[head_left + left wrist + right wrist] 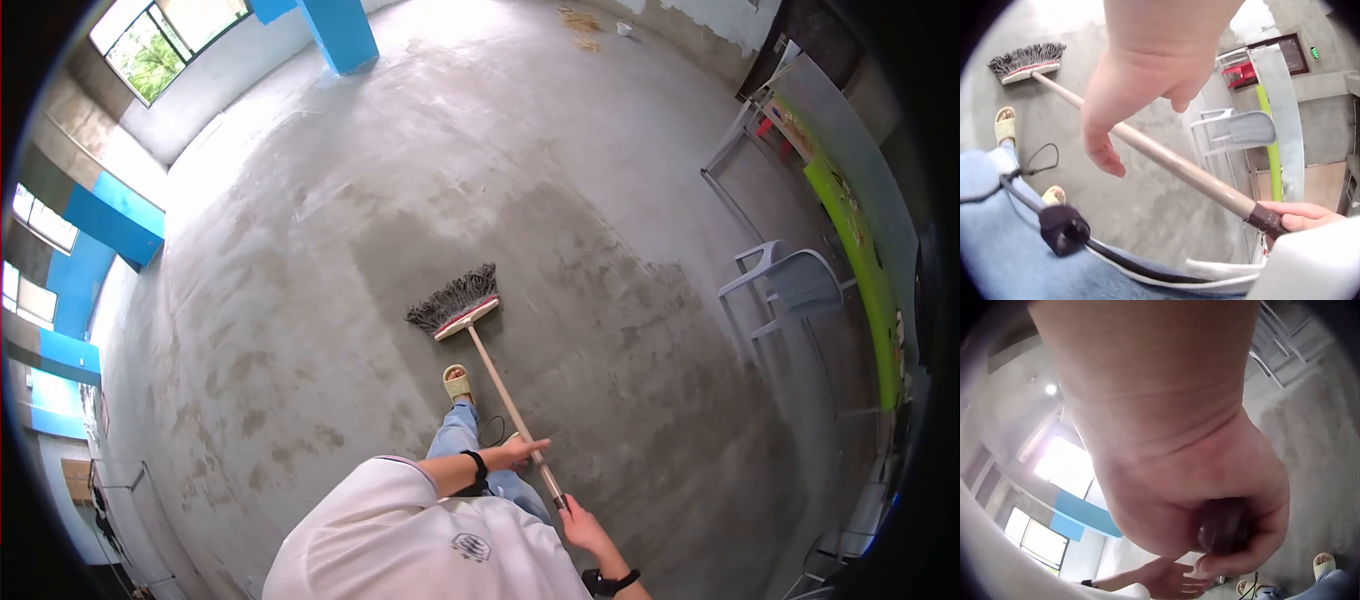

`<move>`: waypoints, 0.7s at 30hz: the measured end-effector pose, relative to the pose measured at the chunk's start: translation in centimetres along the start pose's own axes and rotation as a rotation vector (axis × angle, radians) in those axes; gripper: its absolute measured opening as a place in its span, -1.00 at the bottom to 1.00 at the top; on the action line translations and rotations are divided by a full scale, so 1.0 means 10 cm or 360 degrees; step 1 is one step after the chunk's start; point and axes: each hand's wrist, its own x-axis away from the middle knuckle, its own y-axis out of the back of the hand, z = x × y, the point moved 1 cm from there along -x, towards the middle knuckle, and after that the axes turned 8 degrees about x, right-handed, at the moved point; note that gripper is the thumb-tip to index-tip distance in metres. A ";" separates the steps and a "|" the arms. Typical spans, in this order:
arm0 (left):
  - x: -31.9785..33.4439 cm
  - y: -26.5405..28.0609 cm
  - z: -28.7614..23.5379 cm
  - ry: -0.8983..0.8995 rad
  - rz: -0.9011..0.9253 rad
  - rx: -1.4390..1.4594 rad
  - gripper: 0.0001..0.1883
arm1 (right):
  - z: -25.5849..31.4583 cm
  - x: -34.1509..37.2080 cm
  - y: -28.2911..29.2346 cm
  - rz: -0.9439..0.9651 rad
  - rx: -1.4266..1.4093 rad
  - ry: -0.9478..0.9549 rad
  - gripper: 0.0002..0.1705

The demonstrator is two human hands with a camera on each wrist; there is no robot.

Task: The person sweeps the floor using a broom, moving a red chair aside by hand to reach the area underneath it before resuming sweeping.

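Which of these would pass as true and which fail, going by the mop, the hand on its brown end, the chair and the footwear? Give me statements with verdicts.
1. The right hand grips the brown end of the mop handle. True.
2. The strands of the mop head are bright orange. False: they are gray.
3. The chair is at the left of the head view. False: it is at the right.
4. The left foot wears a pale yellow sandal. True.
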 end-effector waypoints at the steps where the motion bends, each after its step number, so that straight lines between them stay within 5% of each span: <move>1: -0.19 -0.14 0.16 -0.0033 -0.0153 0.0088 -0.03 | 0.23 0.22 0.05 -0.0124 0.0160 -0.0009 -0.39; 4: -0.64 -0.35 0.64 -0.0106 -0.0345 0.0294 0.15 | 0.25 0.30 -0.15 -0.0342 0.0514 -0.0249 -0.36; 8: -0.99 -0.29 1.07 -0.0321 -0.1133 -0.0443 0.12 | 0.06 -0.03 -0.63 -0.0438 0.0290 -0.0192 -0.37; 10: -0.67 -0.16 0.88 -0.0577 -0.1445 -0.0136 -0.04 | 0.20 -0.22 -0.95 -0.0402 0.0151 -0.0172 -0.37; 12: -0.29 0.13 0.53 -0.0382 -0.1037 0.0088 -0.06 | 0.44 -0.30 -0.93 -0.0353 0.0060 -0.0141 -0.35; 15: -0.62 0.76 0.54 -0.0651 -0.1222 -0.0075 -0.06 | 0.94 -0.64 -0.67 -0.0324 -0.0158 -0.0102 -0.36; 16: -0.41 0.83 0.10 -0.0480 -0.1070 0.0150 -0.07 | 1.15 -0.77 -0.51 -0.0349 -0.0174 -0.0087 -0.37; 21: -0.85 1.81 -0.68 -0.0691 -0.1196 -0.0206 -0.04 | 2.01 -1.50 0.27 -0.0383 -0.0171 0.0031 -0.38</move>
